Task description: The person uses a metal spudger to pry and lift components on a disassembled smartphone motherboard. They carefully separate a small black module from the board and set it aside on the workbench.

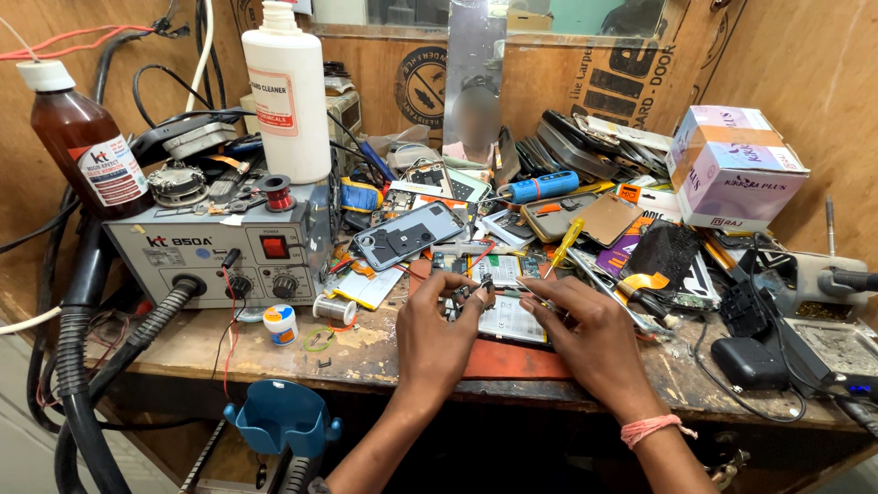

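Centre frame, the left hand (439,320) pinches a small dark part (482,291) over the opened phone (506,316) on the cluttered surface (366,352). The right hand (585,334) has its grip closed on a thin tool (540,306); best kept low, wrists braced, tip moving gently.

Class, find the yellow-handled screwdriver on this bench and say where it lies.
In the head view the yellow-handled screwdriver lies right of centre, just beyond the right hand and below the blue-handled screwdriver.

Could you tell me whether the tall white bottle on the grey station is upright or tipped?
Upright: the white bottle stands vertically on the grey station, capped nozzle pointing up.
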